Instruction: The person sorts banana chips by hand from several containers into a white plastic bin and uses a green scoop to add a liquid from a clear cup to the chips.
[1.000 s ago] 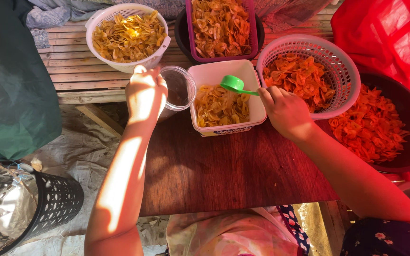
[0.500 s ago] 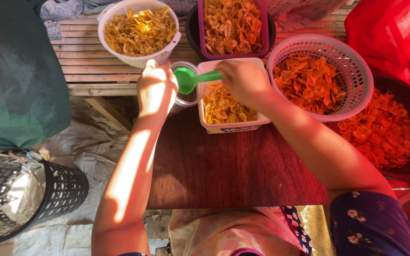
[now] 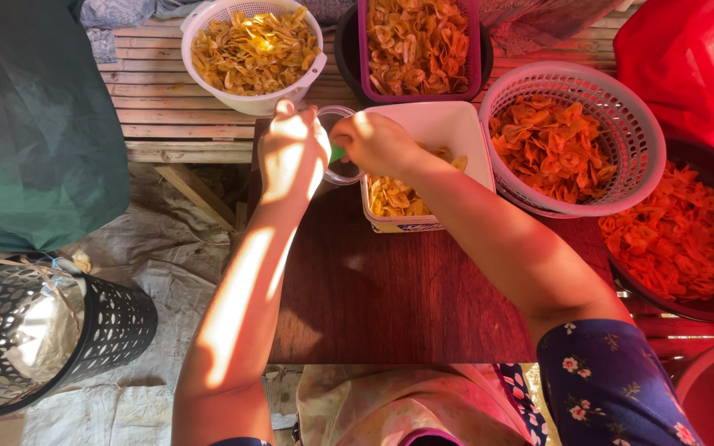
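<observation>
Here the clear plastic cup (image 3: 342, 157) sits at the far left corner of the dark wooden table (image 3: 398, 289), touching the left side of the white square tub (image 3: 444, 132), and it is mostly hidden behind both hands. The left hand (image 3: 291, 153) is wrapped around the cup's side, fingers curled shut on it. The right hand (image 3: 373, 142) is bunched over the cup's mouth, pinching a green scoop (image 3: 336, 154) of which only a sliver shows. The cup looks thin-walled and light, probably flexes if squeezed hard, and seems smooth enough to slip, so a gentle wrap around the middle of the wall reads as the safest hold. The rim is taken up by the scoop. The yellow chips (image 3: 398, 198) in the tub look dry, stiff, brittle and very light, so they would likely crack under pressure. That suits scooping better than grabbing. Further out, a white colander (image 3: 208, 16) of yellow chips sits on the slatted bench (image 3: 167, 116), with a purple bin (image 3: 477, 41) of browner chips next to it. A pink basket (image 3: 588, 83) of orange chips is just right of the tub, and a dark basin (image 3: 704, 306) holds more orange chips. A black perforated bin (image 3: 109, 330) stands on the floor to the left.
</observation>
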